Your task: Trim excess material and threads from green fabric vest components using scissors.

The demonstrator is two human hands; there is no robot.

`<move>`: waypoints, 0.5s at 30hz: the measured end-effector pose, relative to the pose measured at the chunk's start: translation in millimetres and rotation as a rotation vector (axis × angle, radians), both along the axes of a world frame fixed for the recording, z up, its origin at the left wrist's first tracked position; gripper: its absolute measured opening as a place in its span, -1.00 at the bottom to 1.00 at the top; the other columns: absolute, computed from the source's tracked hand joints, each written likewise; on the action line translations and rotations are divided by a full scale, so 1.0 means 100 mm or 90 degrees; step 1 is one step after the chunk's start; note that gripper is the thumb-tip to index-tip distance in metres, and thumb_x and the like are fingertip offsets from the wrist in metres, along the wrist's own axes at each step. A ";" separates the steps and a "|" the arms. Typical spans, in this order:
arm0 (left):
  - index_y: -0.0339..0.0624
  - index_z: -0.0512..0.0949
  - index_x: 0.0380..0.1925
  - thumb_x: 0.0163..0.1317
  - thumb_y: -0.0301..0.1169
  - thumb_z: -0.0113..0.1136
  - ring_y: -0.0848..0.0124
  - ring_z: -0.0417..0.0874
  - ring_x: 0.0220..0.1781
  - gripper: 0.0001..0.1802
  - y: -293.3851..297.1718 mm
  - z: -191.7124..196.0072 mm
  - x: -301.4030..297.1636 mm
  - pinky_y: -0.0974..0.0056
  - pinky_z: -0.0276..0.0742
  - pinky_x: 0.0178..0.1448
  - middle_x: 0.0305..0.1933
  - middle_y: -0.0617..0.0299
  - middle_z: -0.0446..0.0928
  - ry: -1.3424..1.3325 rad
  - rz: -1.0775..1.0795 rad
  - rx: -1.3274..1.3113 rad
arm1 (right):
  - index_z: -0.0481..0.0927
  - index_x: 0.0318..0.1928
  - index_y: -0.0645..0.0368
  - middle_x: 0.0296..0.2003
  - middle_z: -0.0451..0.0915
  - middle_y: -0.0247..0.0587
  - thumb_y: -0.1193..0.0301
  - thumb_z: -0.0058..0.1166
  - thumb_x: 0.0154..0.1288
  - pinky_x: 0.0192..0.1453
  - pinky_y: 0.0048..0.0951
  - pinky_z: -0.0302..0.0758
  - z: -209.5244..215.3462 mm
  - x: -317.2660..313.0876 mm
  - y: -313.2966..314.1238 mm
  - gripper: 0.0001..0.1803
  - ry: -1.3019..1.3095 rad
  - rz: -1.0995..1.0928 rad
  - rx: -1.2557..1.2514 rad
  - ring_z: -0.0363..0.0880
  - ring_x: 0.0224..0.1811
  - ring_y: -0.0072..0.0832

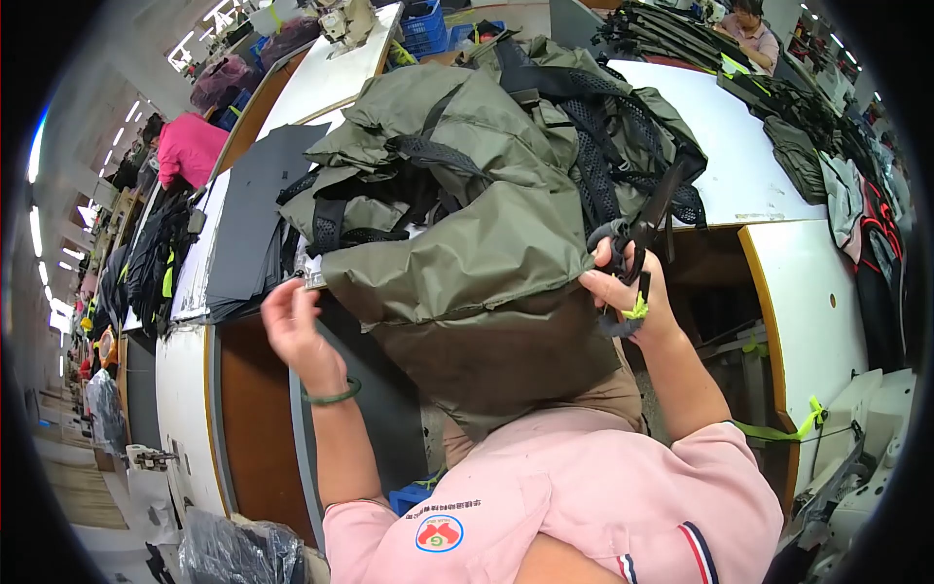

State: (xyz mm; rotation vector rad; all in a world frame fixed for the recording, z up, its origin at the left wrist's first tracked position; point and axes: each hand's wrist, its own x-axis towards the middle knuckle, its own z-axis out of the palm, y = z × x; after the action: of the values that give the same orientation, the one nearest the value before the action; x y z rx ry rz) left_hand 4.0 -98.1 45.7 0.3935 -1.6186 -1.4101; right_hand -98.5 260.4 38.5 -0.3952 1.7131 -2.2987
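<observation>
A large olive-green backpack (486, 229) with black mesh straps lies heaped on the white table, its lower part hanging over the edge toward my lap. My right hand (628, 287) grips a pair of scissors (660, 200) with wrapped handles, the dark blades pointing up and away. The thumb and fingers of that same hand meet the right edge of the green fabric. At the left corner of the fabric is my left hand (300, 326), fingertips drawn together. Whatever lies between them is too small to make out. A green bangle (332, 392) circles the left wrist.
Flat dark grey sheets (255, 209) are stacked left of the backpack. A sewing machine (345, 21) and blue crates (424, 27) stand at the back. Dark fabric pieces (793, 146) pile up on the right. Two other people work farther off, at left and right.
</observation>
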 end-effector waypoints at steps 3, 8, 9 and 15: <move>-0.22 0.57 -0.19 0.26 -0.51 0.22 0.36 0.56 -0.14 -0.88 0.60 0.42 0.13 0.33 0.44 0.03 -0.13 0.21 0.55 0.101 -0.088 -0.372 | 0.49 -0.24 0.14 -0.46 0.53 -0.45 0.58 0.34 0.14 -0.42 -0.66 0.45 -0.04 0.12 -0.07 -0.73 -0.020 0.004 0.006 0.49 -0.52 -0.73; -0.07 0.65 -0.26 0.03 -0.39 0.43 0.22 0.53 -0.08 -0.76 1.21 0.28 -0.01 0.13 0.35 0.08 -0.16 0.27 0.53 -0.087 -0.290 -0.730 | 0.48 -0.24 0.16 -0.46 0.53 -0.43 0.59 0.35 0.13 -0.41 -0.65 0.44 0.06 0.31 -0.08 -0.72 -0.025 0.030 0.025 0.49 -0.51 -0.71; -0.07 0.65 -0.26 0.03 -0.39 0.43 0.22 0.53 -0.08 -0.76 1.19 0.22 -0.04 0.13 0.35 0.08 -0.16 0.27 0.53 -0.090 -0.288 -0.727 | 0.47 -0.23 0.16 -0.45 0.52 -0.42 0.60 0.34 0.13 -0.40 -0.65 0.43 0.08 0.34 -0.07 -0.71 -0.024 0.040 0.027 0.48 -0.51 -0.71; -0.20 0.55 -0.34 0.21 -0.46 0.32 0.24 0.56 -0.41 -0.88 1.17 0.12 -0.16 0.23 0.46 -0.20 -0.45 0.21 0.56 -0.114 -0.480 -0.554 | 0.48 -0.26 0.15 -0.46 0.49 -0.47 0.58 0.36 0.15 -0.41 -0.66 0.39 0.02 0.40 0.11 -0.73 -0.014 0.037 0.117 0.44 -0.50 -0.76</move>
State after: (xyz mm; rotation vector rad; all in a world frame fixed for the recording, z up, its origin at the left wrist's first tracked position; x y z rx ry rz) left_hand -12.1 18.6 57.2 -0.6804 -2.4737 -1.0084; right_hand -58.6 271.0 40.2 -0.3751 1.8573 -2.0758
